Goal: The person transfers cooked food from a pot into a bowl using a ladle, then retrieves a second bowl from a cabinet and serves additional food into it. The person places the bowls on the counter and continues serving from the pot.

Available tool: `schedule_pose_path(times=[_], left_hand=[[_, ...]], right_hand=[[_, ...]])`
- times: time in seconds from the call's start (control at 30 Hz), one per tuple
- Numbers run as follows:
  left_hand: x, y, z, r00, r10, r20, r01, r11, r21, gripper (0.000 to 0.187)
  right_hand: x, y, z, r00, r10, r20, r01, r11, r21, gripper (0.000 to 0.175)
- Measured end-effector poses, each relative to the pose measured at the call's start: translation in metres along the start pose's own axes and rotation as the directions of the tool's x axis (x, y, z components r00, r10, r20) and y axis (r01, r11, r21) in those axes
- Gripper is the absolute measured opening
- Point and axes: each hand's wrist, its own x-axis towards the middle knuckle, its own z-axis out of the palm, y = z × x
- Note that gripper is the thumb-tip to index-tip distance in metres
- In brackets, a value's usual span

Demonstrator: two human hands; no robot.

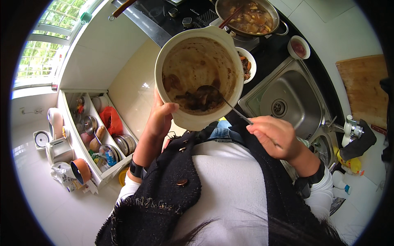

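My left hand [161, 115] grips the rim and side of a cream-coloured ceramic pot [187, 121], holding it tilted in front of my body. Brown sauce streaks coat its inner wall. Dark food remnants [197, 100] lie together at the side nearest me. In my right hand [275, 136] is the thin handle of a metal spoon [234, 110], whose bowl dips into those remnants. Partly hidden behind the pot, a white bowl [251, 63] holds reddish-brown food pieces.
A wide metal pan [254, 18] of stew sits on the stove, with chopsticks [230, 19] across its rim. Beside it are a small white bowl [298, 47] with reddish contents and a steel sink [295, 95]. A wooden cutting board [363, 89] leans at the wall. An open-topped shelf rack [118, 123] stands left.
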Motion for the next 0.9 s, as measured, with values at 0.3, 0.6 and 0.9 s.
schedule_pose_path(times=[0.3,0.6,0.9], left_hand=[[0.004,0.002,0.012,0.997,-0.070,-0.012,0.070,0.997,-0.036,0.080],[-0.005,-0.019,-0.011,0.983,-0.181,0.008,0.179,0.968,-0.175,0.081],[-0.010,-0.022,-0.017,0.973,-0.232,-0.012,0.223,0.946,-0.235,0.082]], right_hand=[[0.011,-0.004,0.017,0.863,0.498,0.082,-0.451,0.689,0.568,0.020],[0.016,0.023,0.009,0.680,0.733,0.025,-0.429,0.370,0.824,0.023],[0.011,0.034,-0.009,0.641,0.761,-0.100,-0.407,0.448,0.796,0.022]])
